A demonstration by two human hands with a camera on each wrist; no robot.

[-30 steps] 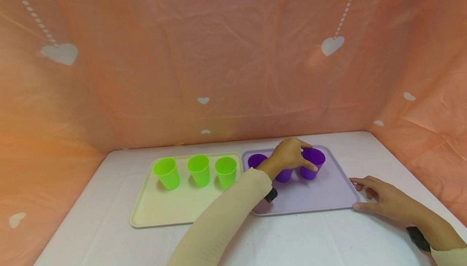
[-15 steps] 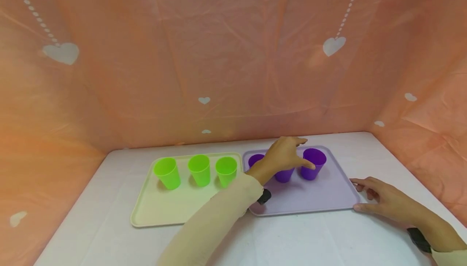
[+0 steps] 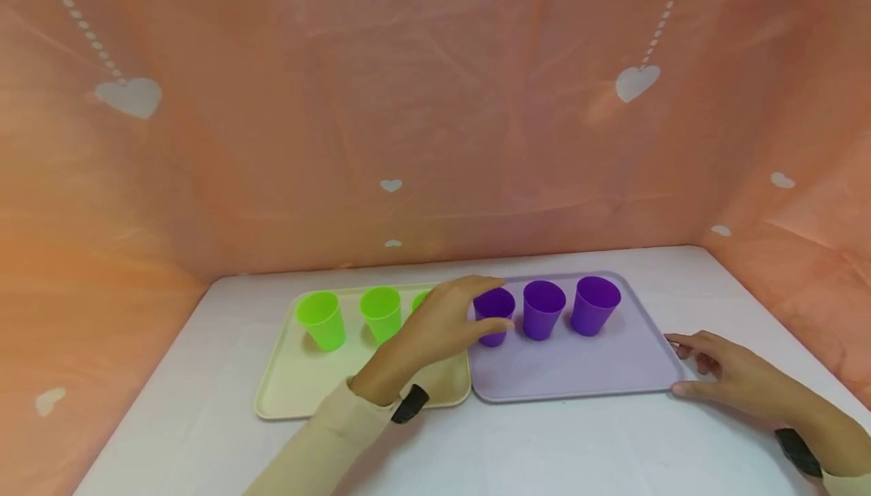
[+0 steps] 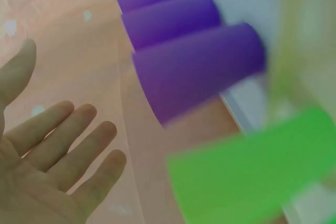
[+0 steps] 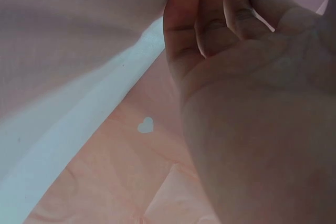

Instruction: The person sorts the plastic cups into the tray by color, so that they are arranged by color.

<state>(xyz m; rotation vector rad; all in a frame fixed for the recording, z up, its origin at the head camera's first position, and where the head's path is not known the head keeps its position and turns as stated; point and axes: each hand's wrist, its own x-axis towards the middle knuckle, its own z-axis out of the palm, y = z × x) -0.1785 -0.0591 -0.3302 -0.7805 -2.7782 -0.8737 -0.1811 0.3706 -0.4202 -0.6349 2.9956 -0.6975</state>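
My left hand [image 3: 445, 322] is over the inner end of the cream tray [image 3: 299, 386], its thumb and fingers spread with nothing between them in the left wrist view. Its fingertips reach in front of the leftmost purple cup [image 3: 494, 307]; whether they touch it I cannot tell. Two more purple cups [image 3: 542, 311] stand upright beside it on the lilac tray [image 3: 578, 371]. Of three green cups [image 3: 323, 322] on the cream tray, the rightmost [image 3: 417, 302] is mostly hidden by the left hand. My right hand [image 3: 738, 375] rests with loosely bent fingers at the lilac tray's right edge.
Both trays lie side by side on a white-covered table [image 3: 531, 451]. An orange cloth [image 3: 442, 103] with white hearts hangs behind the table and along both sides.
My left hand has moved left from the rightmost purple cup to above the cream tray, uncovering the middle purple cup. The cups and right hand stay put; the view has shifted slightly.
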